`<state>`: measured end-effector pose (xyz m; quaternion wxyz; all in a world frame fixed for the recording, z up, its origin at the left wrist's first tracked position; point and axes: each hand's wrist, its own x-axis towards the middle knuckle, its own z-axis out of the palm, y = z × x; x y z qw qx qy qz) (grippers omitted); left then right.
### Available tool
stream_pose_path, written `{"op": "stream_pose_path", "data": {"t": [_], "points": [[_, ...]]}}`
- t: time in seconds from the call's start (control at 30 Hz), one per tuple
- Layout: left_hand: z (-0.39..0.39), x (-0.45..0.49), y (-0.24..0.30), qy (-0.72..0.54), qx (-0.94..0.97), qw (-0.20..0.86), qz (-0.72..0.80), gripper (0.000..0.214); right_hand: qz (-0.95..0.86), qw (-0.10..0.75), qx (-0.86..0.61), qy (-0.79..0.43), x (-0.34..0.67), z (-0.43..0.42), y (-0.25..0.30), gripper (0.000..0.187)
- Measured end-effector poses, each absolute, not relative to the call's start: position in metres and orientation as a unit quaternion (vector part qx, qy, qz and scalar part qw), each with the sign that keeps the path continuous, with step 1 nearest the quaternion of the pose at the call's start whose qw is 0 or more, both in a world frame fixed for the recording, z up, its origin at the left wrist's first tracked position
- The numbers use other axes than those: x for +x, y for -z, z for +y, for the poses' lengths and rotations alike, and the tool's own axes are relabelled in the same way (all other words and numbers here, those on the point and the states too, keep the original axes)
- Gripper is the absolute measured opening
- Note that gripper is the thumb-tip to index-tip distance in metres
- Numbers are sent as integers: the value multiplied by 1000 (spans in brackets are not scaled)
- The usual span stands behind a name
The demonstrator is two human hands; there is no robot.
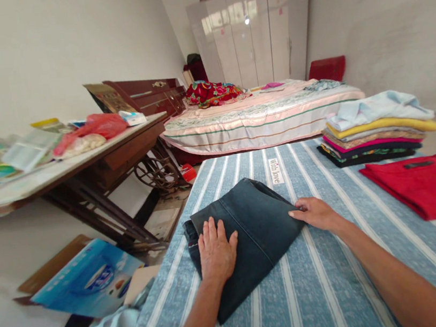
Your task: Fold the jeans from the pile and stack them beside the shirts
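Dark blue folded trousers [251, 229] lie at an angle on a blue-and-white striped cloth [301, 292]. My left hand [216, 250] rests flat on their left part, fingers spread. At the right corner, my right hand [314, 213] pinches the edge of the trousers between thumb and fingers. To the right lies a folded red garment [432, 185] with a small dark label. Behind it stands a stack of folded clothes [375, 130], with a pale blue piece on top and a yellow one under it.
At the left, a sewing-machine table [117, 139] carries a red plastic bag [99, 127] and clutter. Below it sits a blue carton [90, 279]. A bed [260, 119] with a floral red bundle [212, 93] stands behind, before a white wardrobe [240, 36].
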<state>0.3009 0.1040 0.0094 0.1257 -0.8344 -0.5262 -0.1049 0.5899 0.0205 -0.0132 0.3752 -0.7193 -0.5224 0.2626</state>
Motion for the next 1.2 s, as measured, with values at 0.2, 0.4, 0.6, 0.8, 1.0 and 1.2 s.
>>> {"op": "stream_pose_path", "data": {"t": [0.2, 0.4, 0.6, 0.8, 1.0, 1.2], "points": [[104, 302, -8, 99, -834, 136, -526, 53, -526, 324, -746, -249, 586, 21, 8, 33], [103, 302, -10, 89, -834, 146, -525, 53, -524, 308, -753, -253, 582, 21, 2, 39], [102, 304, -11, 85, -835, 146, -524, 53, -521, 318, -749, -258, 579, 25, 1, 34], [103, 303, -10, 97, -835, 141, -523, 52, -509, 316, -756, -263, 580, 28, 3, 35], [102, 303, -12, 102, -836, 122, -525, 52, -474, 344, -760, -283, 578, 26, 1, 35], [107, 298, -12, 133, -839, 87, -521, 49, -443, 408, -734, -312, 578, 26, 8, 31]]}}
